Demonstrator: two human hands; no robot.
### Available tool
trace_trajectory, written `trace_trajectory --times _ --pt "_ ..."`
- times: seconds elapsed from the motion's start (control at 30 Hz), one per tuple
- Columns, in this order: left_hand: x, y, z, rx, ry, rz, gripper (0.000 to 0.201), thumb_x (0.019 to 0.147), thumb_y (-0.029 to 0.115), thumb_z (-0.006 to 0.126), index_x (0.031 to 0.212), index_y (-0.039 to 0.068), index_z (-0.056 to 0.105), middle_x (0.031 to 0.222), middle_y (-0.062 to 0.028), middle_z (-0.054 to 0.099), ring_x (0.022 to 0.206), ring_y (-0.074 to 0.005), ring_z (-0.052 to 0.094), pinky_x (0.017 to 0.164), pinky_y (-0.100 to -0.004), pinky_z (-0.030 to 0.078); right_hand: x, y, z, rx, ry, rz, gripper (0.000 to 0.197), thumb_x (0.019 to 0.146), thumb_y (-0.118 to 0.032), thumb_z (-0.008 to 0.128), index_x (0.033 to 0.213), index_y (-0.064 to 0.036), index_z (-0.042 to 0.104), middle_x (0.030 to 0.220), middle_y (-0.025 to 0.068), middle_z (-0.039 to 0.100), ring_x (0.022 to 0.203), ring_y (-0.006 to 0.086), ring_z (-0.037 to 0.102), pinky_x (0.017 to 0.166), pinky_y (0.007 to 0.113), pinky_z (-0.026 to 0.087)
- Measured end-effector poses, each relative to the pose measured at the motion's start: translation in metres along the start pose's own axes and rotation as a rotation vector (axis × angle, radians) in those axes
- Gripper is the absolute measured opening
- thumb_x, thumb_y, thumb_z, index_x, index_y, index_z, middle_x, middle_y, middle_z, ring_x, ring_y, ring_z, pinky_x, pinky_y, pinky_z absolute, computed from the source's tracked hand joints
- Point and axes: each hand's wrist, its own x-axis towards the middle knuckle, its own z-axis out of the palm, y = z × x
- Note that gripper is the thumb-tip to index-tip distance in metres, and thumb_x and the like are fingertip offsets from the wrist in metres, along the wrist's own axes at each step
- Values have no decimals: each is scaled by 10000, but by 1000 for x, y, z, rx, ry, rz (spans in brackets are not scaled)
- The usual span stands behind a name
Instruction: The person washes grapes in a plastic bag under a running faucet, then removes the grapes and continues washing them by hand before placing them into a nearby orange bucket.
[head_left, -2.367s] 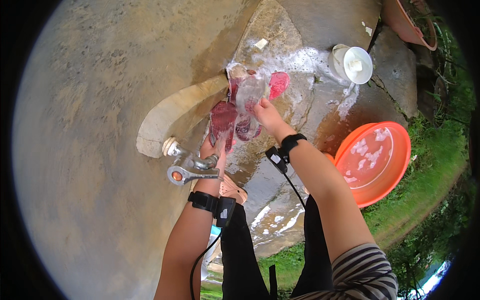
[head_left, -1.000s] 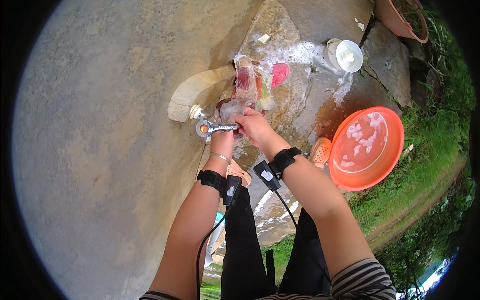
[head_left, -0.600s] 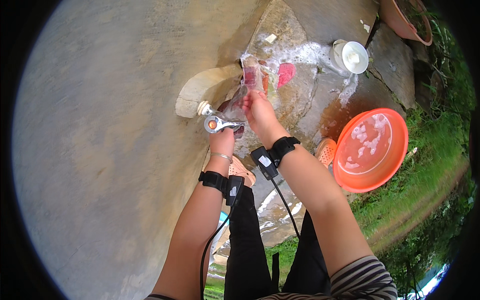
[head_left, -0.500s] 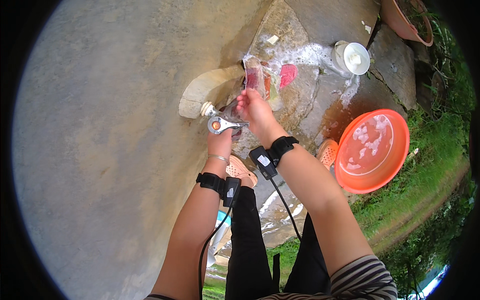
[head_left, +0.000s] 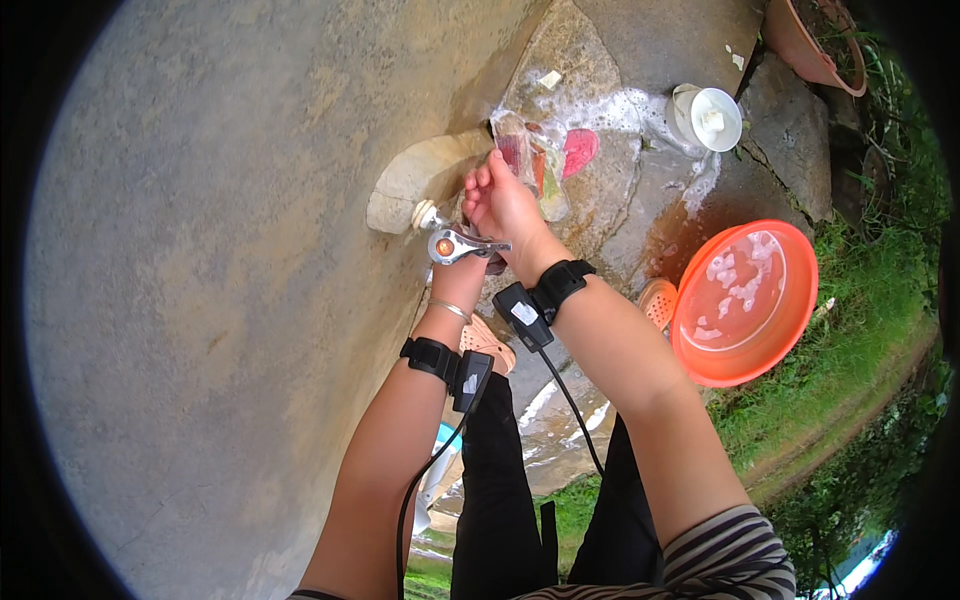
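Observation:
A metal lever tap (head_left: 452, 246) juts from the wall, and both my hands are at it. My left hand (head_left: 462, 268) reaches beneath the tap, which hides its fingers. Close on the tap's right is my right hand (head_left: 503, 207), its fingers curled in; what they hold, if anything, is hidden. A bit of something dark and wet (head_left: 496, 264) shows between the hands under the lever. Just beyond, on the wet stone, lie wet clear-looking pieces with dark red, orange and green patches (head_left: 538, 170). A flat pink piece with a rounded end (head_left: 579, 151) lies beside them.
A concrete wall (head_left: 230, 260) fills the left side. Suds run over the stone towards a white cup (head_left: 707, 118) holding a white lump. An orange basin (head_left: 796, 335) with sudsy water stands at right, near my orange clog (head_left: 657, 302). A terracotta-coloured pot (head_left: 815, 50) is far right.
My right hand has drawn slightly left, off the coloured pieces, and its fingers are more curled. My left hand has shifted right and up, farther under the tap.

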Motion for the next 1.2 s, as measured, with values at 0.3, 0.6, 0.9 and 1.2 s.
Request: trace_trajectory --times 0.3,0.6,0.9,1.2 --pt "8 -1 8 -9 -11 121 219 872 161 603 745 69 449 730 -4 533 672 -74 485 572 -256 424 -39 3 -23 -885 15 -419 104 883 -77 482 957 -22 530 878 122 566 822 238 549 743 316 454" --pt "-6 -17 13 -66 70 64 51 860 76 504 811 69 492 760 37 492 695 -45 476 590 -198 389 -63 19 -57 -936 497 -402 331 829 -184 621 1073 15 522 994 140 583 899 276 573 769 352 469" --pt "-16 -48 -6 -156 -21 -65 171 848 75 508 1010 61 560 938 -33 601 791 -94 560 656 -229 448 -51 9 -60 -456 137 49 322 854 -58 538 1169 -22 485 1041 94 608 922 193 588 801 323 478" --pt "27 -45 -33 -493 10 -337 289 910 225 550 1160 89 502 1073 -72 598 961 -235 591 802 -405 496 -73 8 -70 -702 -197 34 480 800 77 503 1259 -59 465 1090 28 589 939 129 559 829 271 451"
